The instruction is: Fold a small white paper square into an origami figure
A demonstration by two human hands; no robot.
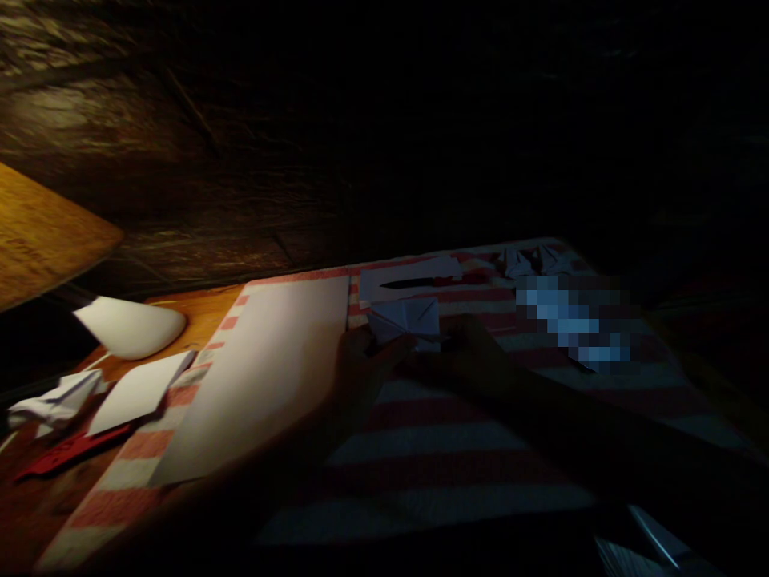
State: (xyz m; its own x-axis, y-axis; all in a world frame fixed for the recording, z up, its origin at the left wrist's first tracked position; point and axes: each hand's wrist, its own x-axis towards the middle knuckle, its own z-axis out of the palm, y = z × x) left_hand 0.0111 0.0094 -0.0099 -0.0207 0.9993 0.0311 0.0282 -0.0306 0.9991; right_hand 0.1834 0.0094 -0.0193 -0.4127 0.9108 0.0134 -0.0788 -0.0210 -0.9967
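Resting at the near-left corner of the folded white paper (408, 319), the left hand (360, 370) has its fingertips on the paper's edge. The dark hides whether they pinch it or only press. The right hand (474, 353) sits just beside the paper's near-right edge, and its grip cannot be told either. The paper lies on the striped cloth (432, 449), toward the far middle of the table.

At 9 o'clock of the left hand, touching it, a large white sheet (270, 369) runs down to the cloth's left border. At 12 o'clock, just past the folded paper, a dark knife (414, 282) lies on a second sheet (414, 272). At 1 o'clock, small folded figures (532, 260) sit at the cloth's far edge.

At 6 o'clock, bare cloth shows between the forearms. Far out at 9 o'clock, on the wooden tabletop (204, 308) beyond the cloth, are a white rounded object (129, 327), a small sheet (139, 390) and a creased paper (57, 399).
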